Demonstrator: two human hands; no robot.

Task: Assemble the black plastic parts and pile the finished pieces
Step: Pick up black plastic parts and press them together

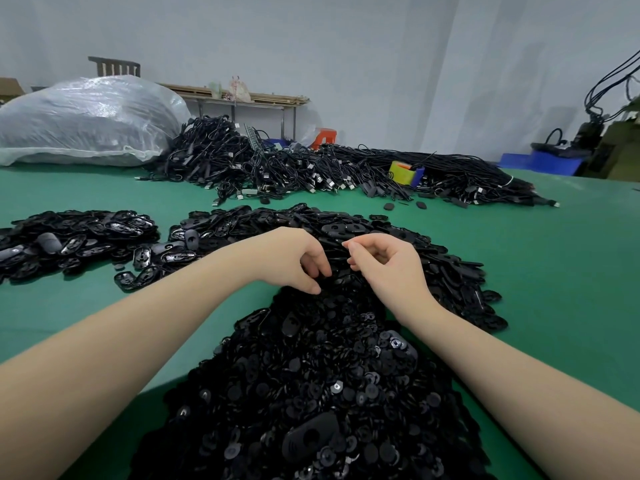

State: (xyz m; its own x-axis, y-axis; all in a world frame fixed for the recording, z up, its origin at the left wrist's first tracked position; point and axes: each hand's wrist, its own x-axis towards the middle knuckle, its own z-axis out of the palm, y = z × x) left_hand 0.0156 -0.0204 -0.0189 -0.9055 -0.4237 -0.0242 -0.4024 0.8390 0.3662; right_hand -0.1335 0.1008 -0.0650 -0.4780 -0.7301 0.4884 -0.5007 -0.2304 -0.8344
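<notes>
Room: pale grey wall (346,46) at the back, with a wooden shelf (242,95) along it in the upper left of the frame.
Surface: green surface (554,254) that fills most of the frame, with black things heaped on it.
Near pile: a big heap of small round black parts (311,393) in the lower middle of the frame, between the two arms. A few bigger oval black pieces lie on top of it.
Middle pile: a wide heap of flat oval black parts (433,251) in the middle of the frame, just past the hands and spreading to the right.
Left pile: another heap of oval black pieces (76,233) at the left middle of the frame, apart from the middle pile by a strip of green.
Left hand: the left hand (294,261) is palm down where the near pile meets the middle pile. Its fingers are curled down into the black parts. What they hold cannot be told, since all is black there.
Right hand: the right hand (384,261) is just beside the left hand, not touching it. Its fingers are curled and its thumb and first finger tips are close together. Whether a small part sits between them cannot be told.
Cables: a long heap of black cables (277,164) with plugs lies across the far part of the surface.
Bag: a big clear plastic bag (86,119) sits at the upper left.
Small box: a yellow and blue box (405,171) rests on the cables at the upper right.
Bins: blue bins (543,162) stand at the far right edge.
</notes>
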